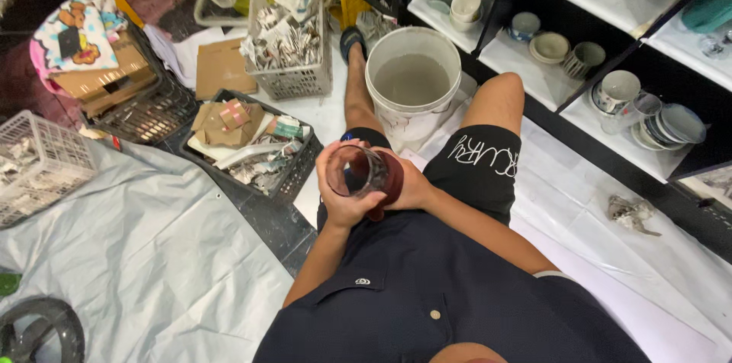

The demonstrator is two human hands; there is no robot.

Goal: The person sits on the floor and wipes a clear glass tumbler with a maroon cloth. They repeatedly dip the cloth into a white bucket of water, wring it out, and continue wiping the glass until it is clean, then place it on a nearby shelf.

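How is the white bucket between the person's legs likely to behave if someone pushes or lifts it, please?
The white bucket looks well filled with cloudy water, so it is probably heavy and would slosh if shoved. Its wide, upright shape suggests it would slide rather than tip. The sheet under it looks smooth, so it may slide fairly easily.

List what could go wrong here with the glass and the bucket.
The clear drinking glass is cradled in the left hand and right hand over the lap; a slipping grip could drop and break it. The white plastic bucket of cloudy water stands between the legs, so a knee nudge might spill it.
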